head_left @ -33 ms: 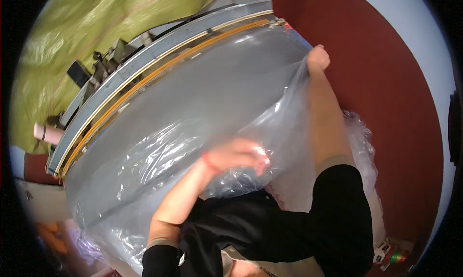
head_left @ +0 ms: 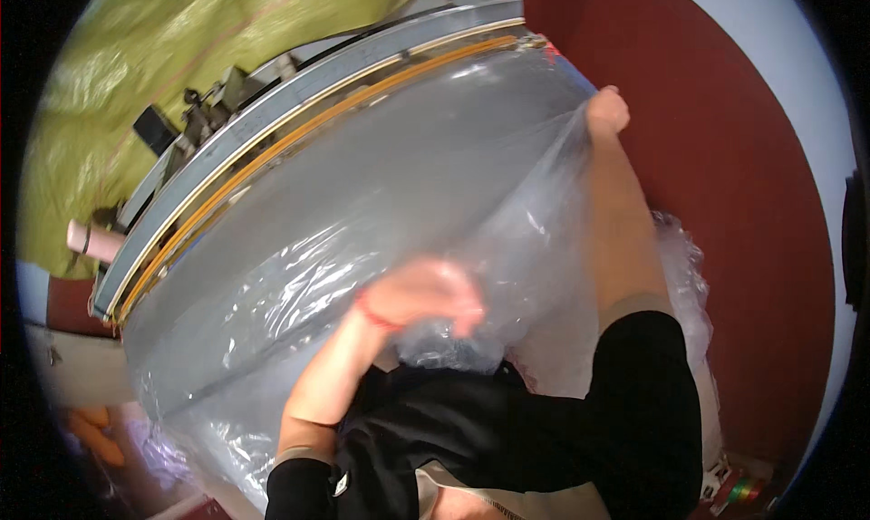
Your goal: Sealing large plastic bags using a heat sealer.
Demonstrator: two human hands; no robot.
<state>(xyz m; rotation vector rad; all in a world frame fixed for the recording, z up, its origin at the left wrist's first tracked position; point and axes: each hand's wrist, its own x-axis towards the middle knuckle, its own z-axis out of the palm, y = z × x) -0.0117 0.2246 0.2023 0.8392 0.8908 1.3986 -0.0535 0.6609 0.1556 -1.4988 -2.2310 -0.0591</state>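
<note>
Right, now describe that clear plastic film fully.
The clear plastic film is thin, glossy and see-through, with grey showing beneath it. It spreads broadly between the orange strip and the person, with bright creases at left and a crumpled bunch near the waist. The right hand grips it at upper right, where it is drawn up into slanting folds. The left hand, blurred, is over its middle; whether they touch is unclear.

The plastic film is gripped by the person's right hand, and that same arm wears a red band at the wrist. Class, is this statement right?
Not quite. The head view shows the red band on the wrist of the left hand, not the right. The right hand does grip the plastic film.
</note>
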